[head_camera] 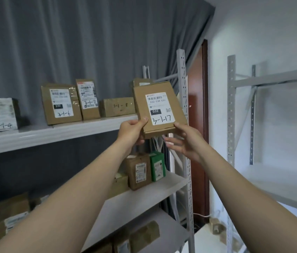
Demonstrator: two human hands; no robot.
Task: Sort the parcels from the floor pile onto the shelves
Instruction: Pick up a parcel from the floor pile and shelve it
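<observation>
Evidently well underway: the left hand [132, 131] curls its fingers round the lower corner of a flat brown cardboard parcel [159, 108] marked 3-1-17, held aloft. The right hand [186, 141] touches it by the thumb, fingers [171, 142] loosely spread below. Beyond, the white metal top shelf [53, 133] carries brown cardboard boxes [61, 104] marked 3-1-6 to 3-1-8. This parcel is not yet shelved, and the floor pile is out of view.

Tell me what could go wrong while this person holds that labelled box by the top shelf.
The parcel is held only at its lower corners, the left hand gripping, the right hand barely touching, so it might tip and drop. The top shelf looks crowded at this end; pushing it in could topple the standing boxes.
</observation>
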